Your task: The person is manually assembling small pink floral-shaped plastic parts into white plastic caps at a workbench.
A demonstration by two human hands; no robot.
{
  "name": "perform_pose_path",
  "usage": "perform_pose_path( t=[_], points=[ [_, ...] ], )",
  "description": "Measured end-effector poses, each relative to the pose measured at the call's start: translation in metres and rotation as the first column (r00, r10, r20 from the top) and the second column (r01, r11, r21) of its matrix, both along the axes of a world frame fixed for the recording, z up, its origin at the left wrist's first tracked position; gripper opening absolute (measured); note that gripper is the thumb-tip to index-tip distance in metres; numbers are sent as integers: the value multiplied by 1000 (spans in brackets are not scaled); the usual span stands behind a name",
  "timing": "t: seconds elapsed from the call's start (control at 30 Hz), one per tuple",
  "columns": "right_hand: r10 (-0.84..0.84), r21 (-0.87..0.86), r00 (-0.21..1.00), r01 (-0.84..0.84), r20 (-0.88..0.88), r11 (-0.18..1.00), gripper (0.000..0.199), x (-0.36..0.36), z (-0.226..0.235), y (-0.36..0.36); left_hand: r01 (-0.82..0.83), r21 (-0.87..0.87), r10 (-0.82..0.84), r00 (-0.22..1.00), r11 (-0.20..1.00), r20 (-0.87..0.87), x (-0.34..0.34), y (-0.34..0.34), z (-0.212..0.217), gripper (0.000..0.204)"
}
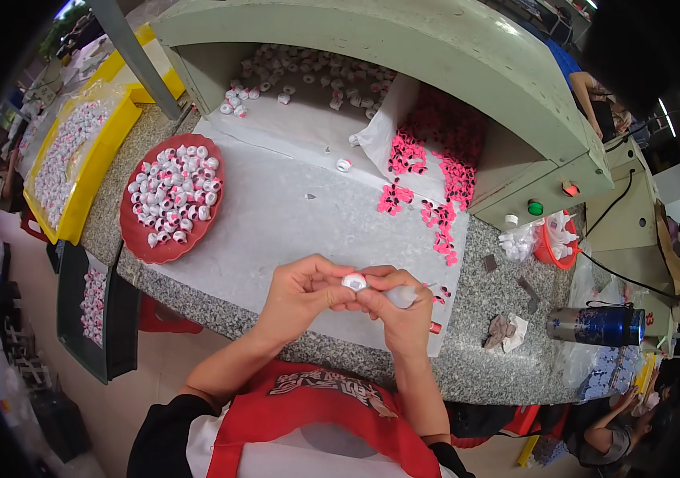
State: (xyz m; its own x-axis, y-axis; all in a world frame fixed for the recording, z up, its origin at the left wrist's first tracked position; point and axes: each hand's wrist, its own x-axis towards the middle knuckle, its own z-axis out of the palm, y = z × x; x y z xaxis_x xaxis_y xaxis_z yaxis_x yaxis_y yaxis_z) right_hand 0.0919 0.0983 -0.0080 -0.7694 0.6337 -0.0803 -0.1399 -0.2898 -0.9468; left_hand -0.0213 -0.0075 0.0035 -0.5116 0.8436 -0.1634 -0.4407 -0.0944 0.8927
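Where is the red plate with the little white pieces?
In the head view, the red plate sits on the person's left side of the stone counter, beside the yellow tray.

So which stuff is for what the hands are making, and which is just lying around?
Belongs to the job:
- small white piece pinched between left hand and right hand
- red tray of white pieces
- pile of pink pieces
- white sheet under the work

Just lying about:
- blue flask
- crumpled rag
- yellow bin
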Motion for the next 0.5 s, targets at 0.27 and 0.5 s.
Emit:
perform_pose_path(
  t=[0.27, 0.5],
  points=[
    [-245, 205, 962, 217, 121, 954, 18, -7, -8, 8, -908, -75, -74, 48, 413, -996, -149, -53, -21, 25],
    [-135, 302, 981, 87, 140, 949, 23, -7, 0, -4, -589, -7, 38, 64, 808, -997, -109, 100, -59, 26]
  ],
)
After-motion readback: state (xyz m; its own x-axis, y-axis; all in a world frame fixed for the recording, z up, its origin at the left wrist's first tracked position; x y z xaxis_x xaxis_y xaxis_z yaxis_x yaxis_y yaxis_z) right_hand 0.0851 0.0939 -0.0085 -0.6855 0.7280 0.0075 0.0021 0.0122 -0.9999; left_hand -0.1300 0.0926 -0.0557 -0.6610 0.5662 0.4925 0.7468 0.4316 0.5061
